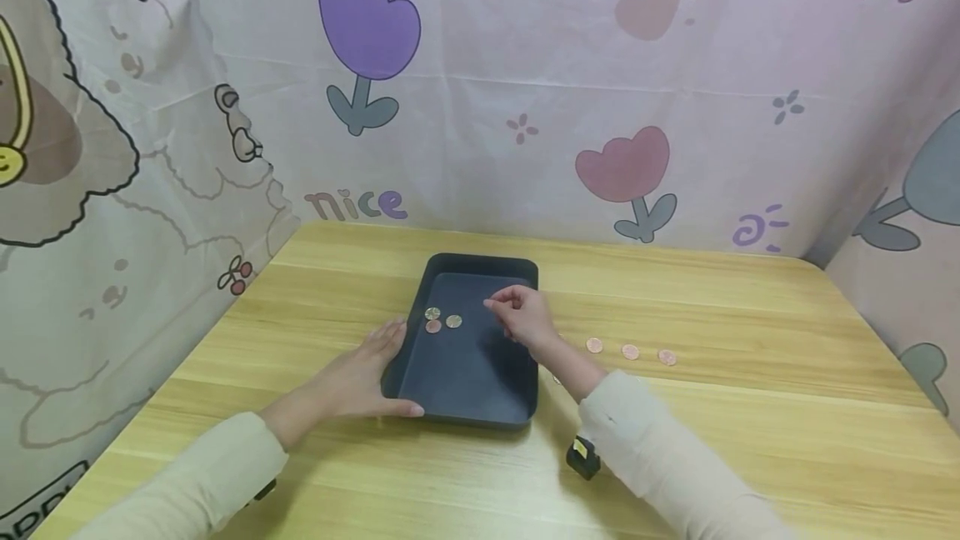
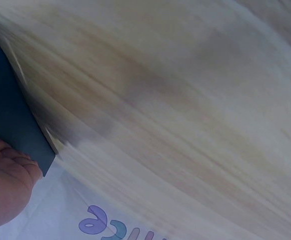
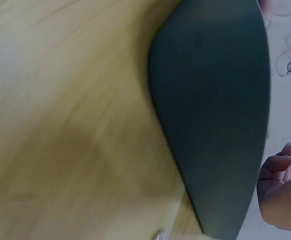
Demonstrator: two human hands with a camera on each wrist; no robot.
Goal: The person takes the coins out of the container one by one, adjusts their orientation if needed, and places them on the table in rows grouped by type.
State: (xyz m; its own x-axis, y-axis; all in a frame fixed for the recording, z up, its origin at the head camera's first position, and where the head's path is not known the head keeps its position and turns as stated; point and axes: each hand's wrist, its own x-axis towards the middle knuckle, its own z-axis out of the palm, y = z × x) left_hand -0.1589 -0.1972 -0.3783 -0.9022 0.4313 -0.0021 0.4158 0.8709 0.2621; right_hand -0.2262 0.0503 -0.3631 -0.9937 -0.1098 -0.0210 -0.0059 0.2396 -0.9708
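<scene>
Well, I have the left hand [image 1: 367,377] spread wide on the dark rectangular tray [image 1: 467,377], thumb at its near edge; too hard a push there could slide it; inside, near the left wall, lie two gold-coloured coins [image 1: 453,321] and a coppery one [image 1: 432,327]; the right hand [image 1: 522,319] hovers over the tray, thumb and fingertip nearly together; whether they pinch a coin I cannot tell; beyond, coppery coins [image 1: 630,352] line the table [image 1: 735,298]; a low forearm could sweep the nearer ones away.
</scene>
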